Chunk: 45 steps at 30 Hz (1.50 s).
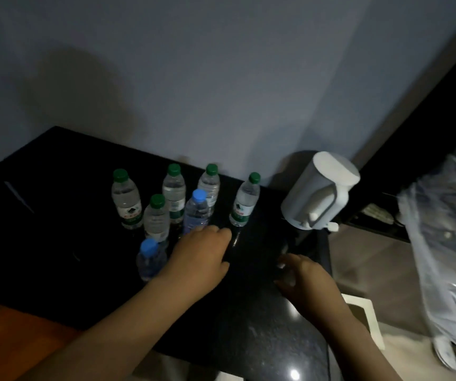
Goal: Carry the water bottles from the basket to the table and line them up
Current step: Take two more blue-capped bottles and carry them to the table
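Both hands [202, 251] [303, 279] hover empty, fingers [286, 261] loosely spread, above the table [56, 243].

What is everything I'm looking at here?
Green-capped bottles: five, clear, upright on the table, four roughly in a back row, one in front.
Blue-capped bottles: two, clear, nearer the person.
Table: one, black, against the wall.
Kettle: one, white, table's right end.
Plastic wrap: clear, far right.
Left hand: open, empty, by the blue-capped bottles.
Right hand: open, empty, over the table's right edge.
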Motion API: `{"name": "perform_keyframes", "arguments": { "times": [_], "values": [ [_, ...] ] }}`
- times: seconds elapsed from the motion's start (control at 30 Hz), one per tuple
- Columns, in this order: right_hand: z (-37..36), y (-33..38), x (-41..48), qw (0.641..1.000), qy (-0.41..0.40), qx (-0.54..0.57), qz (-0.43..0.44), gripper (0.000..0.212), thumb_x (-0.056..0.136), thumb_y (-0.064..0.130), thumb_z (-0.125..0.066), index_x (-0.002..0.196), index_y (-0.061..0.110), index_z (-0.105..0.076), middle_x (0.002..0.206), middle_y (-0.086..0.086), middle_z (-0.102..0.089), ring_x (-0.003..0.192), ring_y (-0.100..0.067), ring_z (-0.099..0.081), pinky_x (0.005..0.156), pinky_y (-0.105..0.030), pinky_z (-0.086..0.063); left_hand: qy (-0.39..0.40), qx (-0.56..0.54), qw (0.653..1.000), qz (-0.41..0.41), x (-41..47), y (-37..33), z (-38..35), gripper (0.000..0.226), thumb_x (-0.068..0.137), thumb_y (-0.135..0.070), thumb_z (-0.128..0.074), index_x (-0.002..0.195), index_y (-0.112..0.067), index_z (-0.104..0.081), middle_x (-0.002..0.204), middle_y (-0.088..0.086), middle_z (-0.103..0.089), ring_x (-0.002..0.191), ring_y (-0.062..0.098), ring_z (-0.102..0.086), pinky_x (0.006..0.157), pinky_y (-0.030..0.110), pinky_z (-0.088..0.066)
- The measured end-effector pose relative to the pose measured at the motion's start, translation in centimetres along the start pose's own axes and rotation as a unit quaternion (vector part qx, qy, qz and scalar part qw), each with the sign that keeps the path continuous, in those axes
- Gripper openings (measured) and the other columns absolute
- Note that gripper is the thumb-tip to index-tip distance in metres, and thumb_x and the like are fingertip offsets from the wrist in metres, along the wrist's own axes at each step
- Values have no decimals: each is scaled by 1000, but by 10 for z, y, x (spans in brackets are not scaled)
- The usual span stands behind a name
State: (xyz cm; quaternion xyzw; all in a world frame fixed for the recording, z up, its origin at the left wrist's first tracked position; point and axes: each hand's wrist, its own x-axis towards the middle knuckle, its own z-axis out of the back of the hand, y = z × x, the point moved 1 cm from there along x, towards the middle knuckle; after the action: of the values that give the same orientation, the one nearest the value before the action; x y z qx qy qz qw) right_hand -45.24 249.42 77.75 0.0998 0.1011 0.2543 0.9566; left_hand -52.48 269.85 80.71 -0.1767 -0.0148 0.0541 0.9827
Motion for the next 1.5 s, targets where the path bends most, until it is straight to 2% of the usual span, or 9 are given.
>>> {"name": "perform_keyframes", "arguments": {
  "times": [0.23, 0.4, 0.5, 0.6, 0.73, 0.87, 1.03, 1.17, 1.5],
  "values": [
    [37, -61, -63, 992, -61, 20, -106, 44, 80, 37, -68, 122, 29, -57, 118, 5, -63, 108, -13, -59, 84, -25, -45, 52, 13, 994, -95, 13, -78, -27, 37, 86, -34, -61, 118, -21, -49, 115, 0, -55, 105, 19, -53, 86, 32, -48],
    [61, -112, -122, 977, -102, 65, -178, 33, 78, 32, -71, 110, 26, -63, 101, 3, -69, 98, -19, -64, 76, -29, -47, 72, 28, 984, -162, 16, -155, -45, 36, 87, -34, -59, 118, -20, -49, 115, 1, -55, 106, 22, -54, 87, 34, -48],
    [78, -154, -168, 965, -143, 52, -213, 34, 79, 33, -69, 112, 28, -63, 109, 6, -66, 102, -15, -60, 79, -27, -44, 69, 36, 975, -209, 9, -217, -55, 36, 86, -33, -60, 117, -19, -49, 115, 2, -56, 107, 23, -54, 88, 36, -48],
    [94, -196, -222, 954, -166, 49, -244, 33, 79, 29, -68, 112, 26, -63, 113, 4, -65, 105, -16, -60, 84, -31, -48, 65, 43, 964, -255, -4, -284, -67, 35, 85, -33, -59, 115, -19, -50, 113, 3, -56, 106, 25, -54, 88, 37, -48],
    [108, -247, -301, 942, -178, 26, -283, 37, 81, 36, -65, 117, 30, -58, 118, 9, -61, 110, -13, -56, 86, -30, -47, 78, 49, 946, -312, -30, -371, -90, 32, 84, -35, -59, 111, -20, -50, 111, 2, -56, 105, 25, -54, 84, 35, -45],
    [112, -291, -379, 921, -183, 12, -343, 38, 85, 39, -61, 121, 30, -55, 123, 10, -57, 114, -11, -53, 88, -26, -44, 79, 39, 920, -383, -54, -456, -111, 28, 84, -36, -57, 106, -20, -50, 112, 0, -54, 108, 23, -51, 85, 32, -41],
    [120, -337, -461, 885, -205, 10, -418, 40, 86, 44, -59, 123, 32, -52, 126, 11, -55, 117, -9, -51, 91, -24, -42, 75, 33, 875, -477, -76, -553, -133, 37, 87, -37, -53, 119, -20, -47, 122, -1, -49, 118, 22, -45, 94, 31, -37],
    [127, -371, -509, 856, -211, -1, -473, 41, 87, 43, -58, 125, 31, -51, 125, 10, -55, 115, -10, -52, 89, -23, -42, 84, 46, 833, -544, -86, -622, -153, 32, 86, -38, -52, 111, -19, -47, 113, 0, -52, 110, 23, -49, 88, 32, -40],
    [152, -472, -564, 789, -219, -29, -573, 43, 87, 43, -58, 127, 31, -50, 126, 10, -54, 114, -8, -52, 88, -20, -41, 141, 33, 766, -626, -73, -775, -211, 39, 86, -40, -54, 117, -19, -46, 109, 1, -56, 104, 23, -55, 89, 44, -47]
  ]
}}
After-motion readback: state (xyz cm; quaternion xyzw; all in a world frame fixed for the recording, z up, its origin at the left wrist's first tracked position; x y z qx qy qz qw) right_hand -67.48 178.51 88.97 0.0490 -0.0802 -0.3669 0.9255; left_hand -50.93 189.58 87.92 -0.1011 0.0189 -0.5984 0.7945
